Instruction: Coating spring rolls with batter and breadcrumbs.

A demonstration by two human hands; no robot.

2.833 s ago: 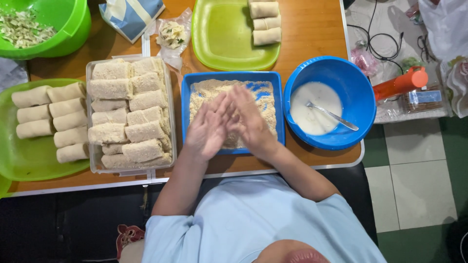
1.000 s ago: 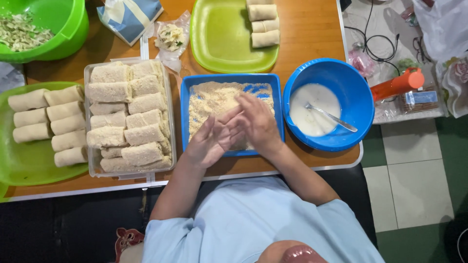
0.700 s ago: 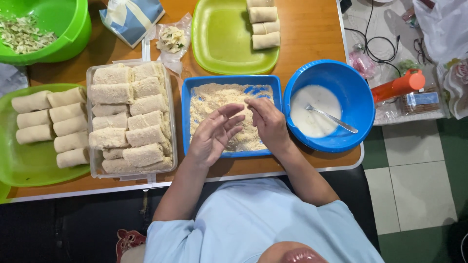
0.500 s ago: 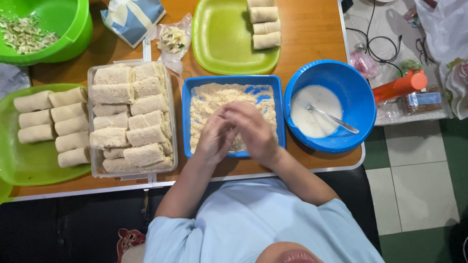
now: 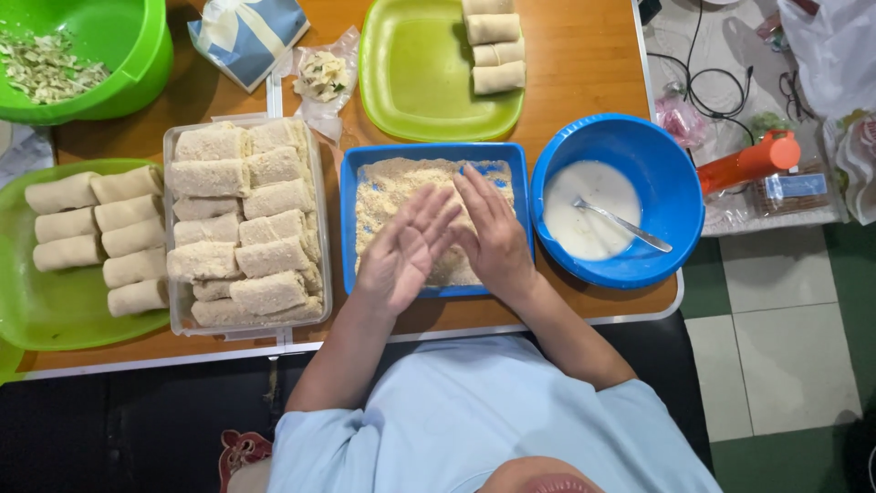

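Over the blue tray (image 5: 347, 219) of breadcrumbs (image 5: 388, 192), both hands, left (image 5: 406, 251) and right (image 5: 493, 233), hover flat, grasping nothing.

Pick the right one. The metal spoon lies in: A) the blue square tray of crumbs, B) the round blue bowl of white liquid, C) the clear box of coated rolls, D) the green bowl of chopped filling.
B: the spoon rests in the white liquid of the round blue bowl, right of the crumb tray where both hands work.
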